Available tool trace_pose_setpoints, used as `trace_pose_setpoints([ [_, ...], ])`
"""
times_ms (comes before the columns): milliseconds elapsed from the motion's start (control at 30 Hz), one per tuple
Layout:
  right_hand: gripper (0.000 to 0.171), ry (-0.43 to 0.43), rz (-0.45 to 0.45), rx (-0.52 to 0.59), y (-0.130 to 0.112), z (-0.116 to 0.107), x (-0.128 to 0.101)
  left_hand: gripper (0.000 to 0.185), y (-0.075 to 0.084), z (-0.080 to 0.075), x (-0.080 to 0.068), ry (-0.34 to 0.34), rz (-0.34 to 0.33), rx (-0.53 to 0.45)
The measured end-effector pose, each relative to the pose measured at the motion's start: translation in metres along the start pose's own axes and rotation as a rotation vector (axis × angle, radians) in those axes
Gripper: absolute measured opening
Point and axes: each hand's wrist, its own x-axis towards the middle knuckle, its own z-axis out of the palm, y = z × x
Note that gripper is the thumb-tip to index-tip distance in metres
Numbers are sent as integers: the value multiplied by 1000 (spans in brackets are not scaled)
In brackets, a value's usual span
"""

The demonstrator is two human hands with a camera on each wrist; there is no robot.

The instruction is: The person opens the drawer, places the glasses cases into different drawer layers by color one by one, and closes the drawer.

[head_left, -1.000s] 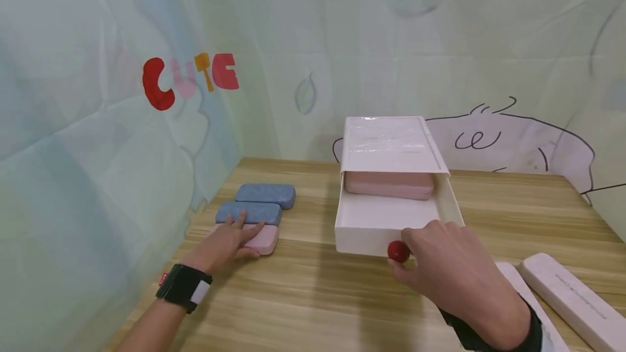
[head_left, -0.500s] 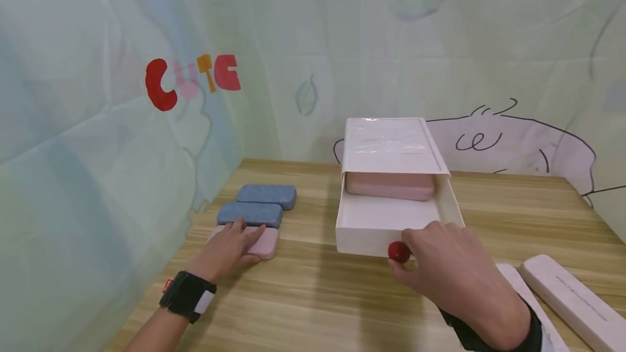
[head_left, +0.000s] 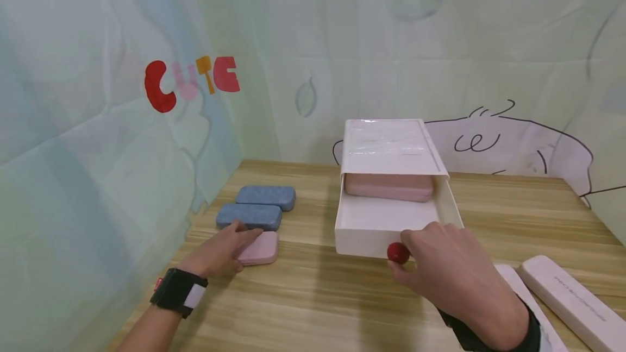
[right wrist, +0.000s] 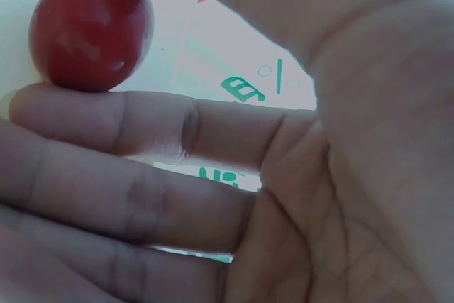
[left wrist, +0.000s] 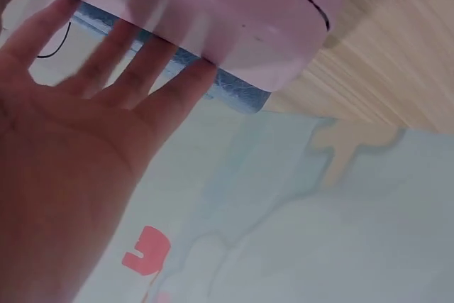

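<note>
The work seems to be only partly done. The white box (head_left: 386,145) has its drawer (head_left: 362,242) pulled out toward the person, and one pink case (head_left: 388,186) lies across the back of this drawer, partly under the top of the box. Outside, to the left of the box, there are the other pink case (head_left: 261,250) and two blue cases (head_left: 266,196) (head_left: 250,216), placed farther back than it. If these also belong to the work, I judge that they are what is left. Two pale long cases (head_left: 530,303) (head_left: 572,292) lie to the right of the box and nearer to the person; one is partly covered by the right wrist.

The left hand (head_left: 222,249) holds the other pink case across its width: the fingers are on its far side, spread and only a little bent, and the thumb is at the near side. Whether this case is lifted from the table (head_left: 303,297), I cannot tell.

The right hand (head_left: 452,270) pinches the red knob (head_left: 398,253) at the front of the drawer, between thumb and index finger.
</note>
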Motion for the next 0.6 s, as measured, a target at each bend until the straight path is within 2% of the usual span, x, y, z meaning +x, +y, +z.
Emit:
trace_pose_setpoints([
  [267, 31, -7, -3, -3, 0, 0, 0, 79, -10, 0, 3, -26, -36, -83],
  [433, 31, -5, -9, 0, 0, 0, 0, 80, -15, 1, 3, -20, -22, -103],
  [600, 31, 4, -11, -5, 1, 1, 0, 79, -11, -7, 1, -11, -36, -112],
])
